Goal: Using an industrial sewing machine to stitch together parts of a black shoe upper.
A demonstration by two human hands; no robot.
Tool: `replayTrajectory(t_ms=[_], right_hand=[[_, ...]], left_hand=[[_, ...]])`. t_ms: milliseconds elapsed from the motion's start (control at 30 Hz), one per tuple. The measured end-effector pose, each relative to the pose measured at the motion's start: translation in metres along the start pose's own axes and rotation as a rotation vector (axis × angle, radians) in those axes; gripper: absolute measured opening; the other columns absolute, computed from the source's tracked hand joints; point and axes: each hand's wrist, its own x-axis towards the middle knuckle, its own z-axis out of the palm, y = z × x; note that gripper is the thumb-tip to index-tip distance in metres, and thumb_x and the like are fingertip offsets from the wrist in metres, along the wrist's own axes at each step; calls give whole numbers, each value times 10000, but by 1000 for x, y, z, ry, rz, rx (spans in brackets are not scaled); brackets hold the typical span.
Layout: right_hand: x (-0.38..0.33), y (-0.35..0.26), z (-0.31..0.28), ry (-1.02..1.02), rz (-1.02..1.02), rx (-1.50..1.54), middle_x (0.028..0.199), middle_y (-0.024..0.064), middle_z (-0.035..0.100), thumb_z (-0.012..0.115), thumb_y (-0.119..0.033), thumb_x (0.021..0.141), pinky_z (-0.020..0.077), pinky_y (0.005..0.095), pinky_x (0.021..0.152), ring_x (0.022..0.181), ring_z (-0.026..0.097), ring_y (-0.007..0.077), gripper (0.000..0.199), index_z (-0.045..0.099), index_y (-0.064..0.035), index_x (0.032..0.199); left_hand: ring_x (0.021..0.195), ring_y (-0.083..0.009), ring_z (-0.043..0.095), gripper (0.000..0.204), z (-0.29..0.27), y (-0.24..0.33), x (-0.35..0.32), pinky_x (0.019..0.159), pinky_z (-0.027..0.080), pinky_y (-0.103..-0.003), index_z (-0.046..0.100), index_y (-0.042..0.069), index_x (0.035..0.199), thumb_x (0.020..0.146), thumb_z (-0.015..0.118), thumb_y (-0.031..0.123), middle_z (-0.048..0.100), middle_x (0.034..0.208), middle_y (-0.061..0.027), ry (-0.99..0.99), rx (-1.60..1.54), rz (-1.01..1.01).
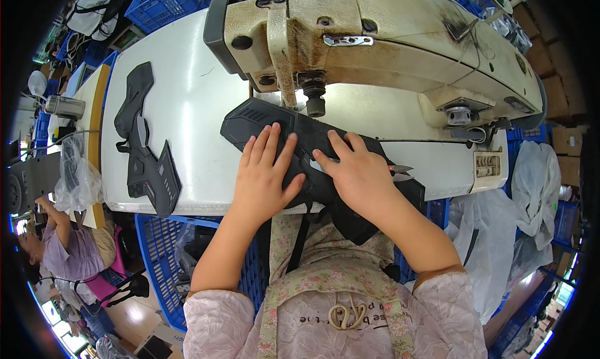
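A black padded fabric piece (262, 118) with a strap lies on the white table (187, 103) under the needle of a worn cream sewing machine (387, 40). My left hand (262, 174) lies flat on it, fingers spread, pressing its left part. My right hand (359, 171) presses the right part, fingers pointing toward the needle, and small thread snips (400, 171) stick out from beneath this hand. A black strap (300, 240) hangs off the table edge toward my lap.
A stack of black cut pieces (147, 153) lies on the table's left side. Blue plastic crates (156, 253) stand under and behind the table. Clear plastic bags (531, 190) hang at the right. Another person (62, 246) sits at the lower left.
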Motion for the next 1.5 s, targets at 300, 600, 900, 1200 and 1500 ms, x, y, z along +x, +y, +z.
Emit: replayTrajectory(t_ms=[300,600,900,1200,1500], right_hand=[[2,1,2,17,-3,-5,1328,200,532,605,-119,823,599,360,709,1173,549,361,396,672,-121,1213],[19,13,0,24,-23,-41,1329,182,566,601,-120,801,586,386,767,1156,571,336,410,688,-158,1200],[33,23,-3,21,-35,-8,1316,137,594,658,-85,742,575,396,794,1150,578,309,455,706,-192,1181],[41,26,-5,21,-23,-5,1313,122,604,655,-82,749,572,395,805,1154,580,295,440,714,-199,1169],[40,27,-6,19,-13,10,1305,113,612,657,-81,754,569,383,806,1168,573,284,423,721,-203,1154]], left_hand=[[1389,-393,344,639,-2,-3,3,1129,271,-520,511,132,1413,839,645,379,358,1514,-236,-24,47,46],[1376,-399,355,624,6,-4,12,1120,277,-521,511,116,1409,857,631,382,364,1506,-251,43,60,-20],[1363,-397,375,610,11,-5,18,1107,291,-516,520,117,1402,866,623,389,397,1483,-254,100,69,-56],[1362,-389,382,624,13,-7,23,1109,276,-518,510,118,1411,867,621,402,419,1463,-261,110,86,-74],[1367,-389,378,635,15,-7,24,1101,281,-520,520,115,1404,854,631,411,419,1466,-260,107,70,-75]])
